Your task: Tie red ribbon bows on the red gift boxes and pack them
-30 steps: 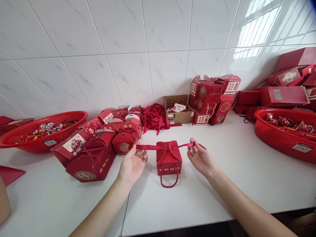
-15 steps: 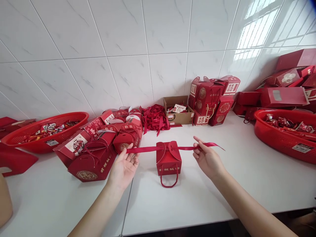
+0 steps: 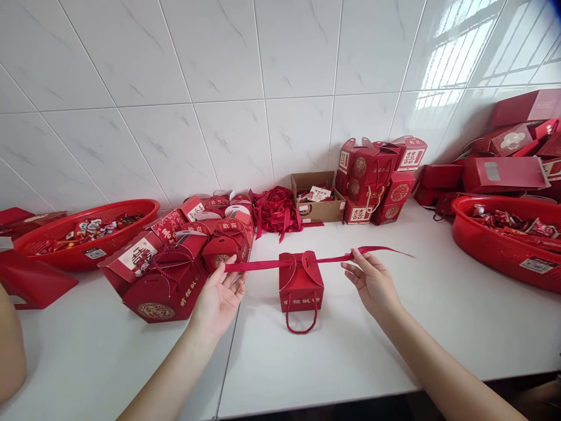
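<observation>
A small red gift box (image 3: 301, 286) with gold lettering stands upright on the white table, its twisted rope handle (image 3: 301, 331) hanging down the front. A dark red ribbon (image 3: 258, 266) runs through the slots in its top flaps and stretches out to both sides. To the left of the box, my left hand (image 3: 221, 298) pinches one end between thumb and fingers, palm turned up. My right hand (image 3: 372, 280) pinches the other side of the ribbon, with a loose tail trailing off to the right.
Filled red boxes (image 3: 162, 292) crowd the left, beside a red basket (image 3: 92, 257) of sweets. A ribbon heap (image 3: 278, 210), a cardboard carton (image 3: 322, 209) and stacked boxes (image 3: 377, 181) line the wall. Another sweets basket (image 3: 495, 251) sits right, before piled boxes (image 3: 504, 172). Part of a person's arm (image 3: 11, 345) shows left.
My right hand has shifted its hold on the ribbon, fingers now closer together, and the tail reaches further right. My left hand has stayed in place. The box stands where it was.
</observation>
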Available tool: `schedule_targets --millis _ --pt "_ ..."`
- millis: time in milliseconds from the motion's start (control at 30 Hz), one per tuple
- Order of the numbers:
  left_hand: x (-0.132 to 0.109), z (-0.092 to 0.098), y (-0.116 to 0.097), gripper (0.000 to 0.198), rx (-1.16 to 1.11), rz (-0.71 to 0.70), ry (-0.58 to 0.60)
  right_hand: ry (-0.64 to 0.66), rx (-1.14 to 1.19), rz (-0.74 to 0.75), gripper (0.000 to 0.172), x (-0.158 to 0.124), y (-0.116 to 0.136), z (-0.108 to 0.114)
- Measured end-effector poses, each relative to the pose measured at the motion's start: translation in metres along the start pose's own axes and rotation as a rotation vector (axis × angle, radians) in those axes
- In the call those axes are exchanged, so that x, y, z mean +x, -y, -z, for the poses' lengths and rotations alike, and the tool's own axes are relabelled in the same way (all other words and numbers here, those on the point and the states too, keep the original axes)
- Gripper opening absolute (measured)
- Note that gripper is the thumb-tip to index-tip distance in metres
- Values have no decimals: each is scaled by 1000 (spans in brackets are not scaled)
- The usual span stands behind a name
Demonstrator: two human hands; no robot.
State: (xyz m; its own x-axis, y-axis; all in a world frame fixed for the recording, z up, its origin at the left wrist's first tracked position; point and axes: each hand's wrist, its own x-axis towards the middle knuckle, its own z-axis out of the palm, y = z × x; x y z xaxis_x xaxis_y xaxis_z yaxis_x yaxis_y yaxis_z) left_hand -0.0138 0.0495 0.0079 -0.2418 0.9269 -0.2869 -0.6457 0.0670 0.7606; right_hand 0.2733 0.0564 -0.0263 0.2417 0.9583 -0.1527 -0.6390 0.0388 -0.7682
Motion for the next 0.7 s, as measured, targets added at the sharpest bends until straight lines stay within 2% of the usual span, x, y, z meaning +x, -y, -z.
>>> schedule_targets --millis 133,267,433,500,567,700 --pt "2 2 2 25 -11 22 -15 -35 91 -79 25 4 -2 5" --pt "2 2 1 24 -22 6 -26 -44 86 -79 25 5 -3 6" --pt "1 -12 -15 27 -42 -52 7 -35 61 -36 29 7 9 -1" --pt "1 -23 -25 29 -34 -110 42 -6 18 24 32 10 18 -5" --pt "1 -36 -34 26 11 -198 106 31 -73 151 31 13 28 -11" --pt "3 -63 -47 21 184 -445 259 96 -236 411 27 17 50 -28"
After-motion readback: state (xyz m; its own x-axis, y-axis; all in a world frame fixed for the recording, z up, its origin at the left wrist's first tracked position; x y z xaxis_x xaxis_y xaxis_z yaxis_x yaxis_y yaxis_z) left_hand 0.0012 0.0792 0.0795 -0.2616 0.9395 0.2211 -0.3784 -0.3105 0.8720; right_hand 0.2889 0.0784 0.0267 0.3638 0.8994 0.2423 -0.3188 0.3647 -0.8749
